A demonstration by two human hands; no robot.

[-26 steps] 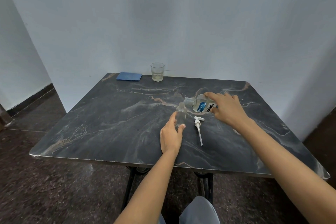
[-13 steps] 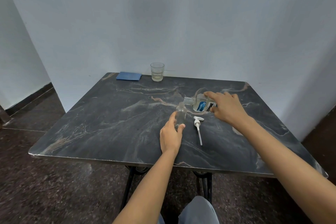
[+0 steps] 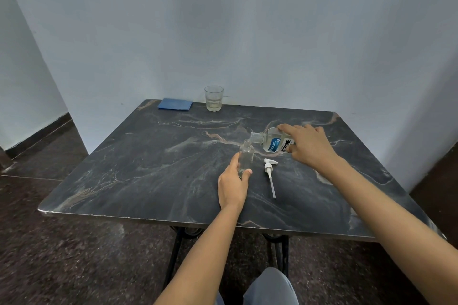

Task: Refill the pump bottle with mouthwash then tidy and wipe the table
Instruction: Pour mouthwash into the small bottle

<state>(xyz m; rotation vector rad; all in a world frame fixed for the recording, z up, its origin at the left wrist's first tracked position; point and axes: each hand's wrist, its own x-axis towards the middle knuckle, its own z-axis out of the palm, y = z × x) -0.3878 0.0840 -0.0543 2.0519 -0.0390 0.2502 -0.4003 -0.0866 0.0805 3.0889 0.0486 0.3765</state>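
A small clear pump bottle [image 3: 246, 156] stands upright and uncapped on the dark marble table [image 3: 148, 168]. My left hand [image 3: 233, 187] grips its lower part. My right hand [image 3: 308, 145] holds a clear mouthwash bottle [image 3: 272, 142] with a blue label, tipped on its side, its open mouth right above the small bottle's neck. The white pump head [image 3: 270, 173] with its long tube lies flat on the table just right of the small bottle.
A folded blue cloth [image 3: 175, 104] lies at the table's far left edge. A drinking glass [image 3: 214, 98] with a little pale liquid stands beside it against the wall. Dark floor lies below the near edge.
The mouthwash bottle stays tilted over the small bottle's neck in all frames. Both hands hold nearly the same places.
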